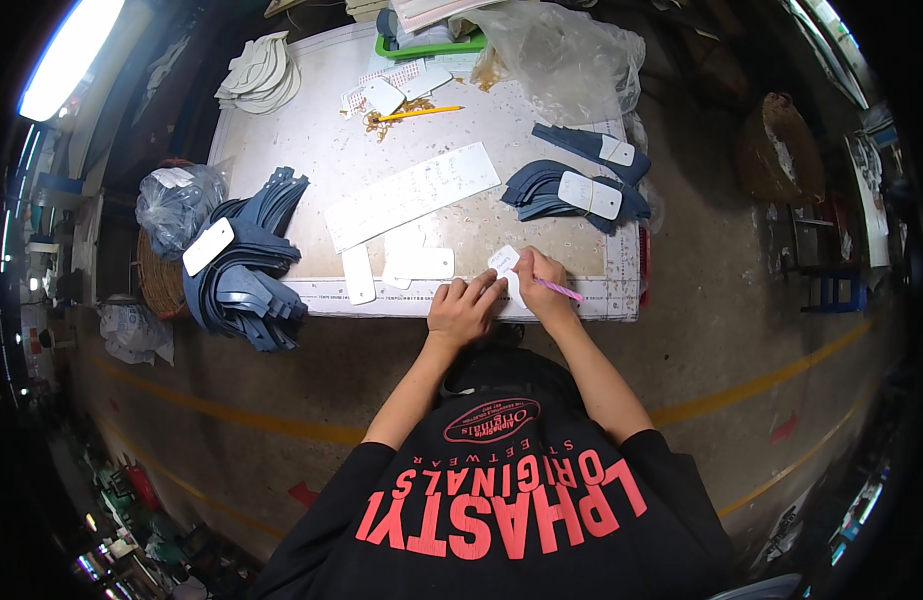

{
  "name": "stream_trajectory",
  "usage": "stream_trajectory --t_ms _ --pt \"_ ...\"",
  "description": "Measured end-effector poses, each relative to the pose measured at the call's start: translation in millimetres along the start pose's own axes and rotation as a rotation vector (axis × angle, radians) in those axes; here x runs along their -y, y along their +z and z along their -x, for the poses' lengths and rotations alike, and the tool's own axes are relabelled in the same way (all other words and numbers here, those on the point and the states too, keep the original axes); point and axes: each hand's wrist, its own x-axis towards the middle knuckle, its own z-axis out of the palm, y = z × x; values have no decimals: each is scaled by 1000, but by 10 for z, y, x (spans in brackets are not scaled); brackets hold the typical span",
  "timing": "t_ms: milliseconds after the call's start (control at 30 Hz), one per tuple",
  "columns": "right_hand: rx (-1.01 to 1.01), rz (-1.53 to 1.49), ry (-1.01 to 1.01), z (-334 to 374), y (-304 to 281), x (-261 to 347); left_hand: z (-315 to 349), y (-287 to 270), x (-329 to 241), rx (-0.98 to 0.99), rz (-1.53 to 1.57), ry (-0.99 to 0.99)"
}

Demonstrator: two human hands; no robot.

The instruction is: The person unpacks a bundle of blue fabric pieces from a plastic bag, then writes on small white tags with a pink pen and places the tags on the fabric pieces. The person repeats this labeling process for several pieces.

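Observation:
My right hand [543, 282] is closed around a pink striped pen [560, 291], at the table's front edge. It works over a small white tag [503, 260] with some handwriting on it; the pen's tip is hidden by my fingers. My left hand [467, 309] lies palm down beside it, fingers stretched and apart, fingertips at the tag's lower left edge. Left of that hand lie blank-looking white tags, one upright [359, 276] and one sideways [426, 263] over another. Behind them a long white card strip [414, 196] with faint writing lies slanted.
Bundles of blue fabric pieces with white tags lie at the left edge [247, 270] and at the right [562, 192]. Farther back are a yellow pencil [420, 113], tan rubber bands [387, 122], pale cut pieces [260, 75], a green tray [432, 48] and a clear plastic bag [567, 65].

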Motion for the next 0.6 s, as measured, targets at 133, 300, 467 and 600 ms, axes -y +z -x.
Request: stream_trajectory --t_ms 133,300,467,600 --pt "-5 9 7 -2 -1 -8 -3 -3 -3 0 7 -4" --pt "-28 41 -23 6 10 -35 -12 -5 -11 -12 -8 -1" --pt "-26 -31 18 8 -3 -31 -22 -10 -9 -17 -11 1" --pt "-12 19 23 3 -16 -3 -20 -16 -9 -16 -9 1"
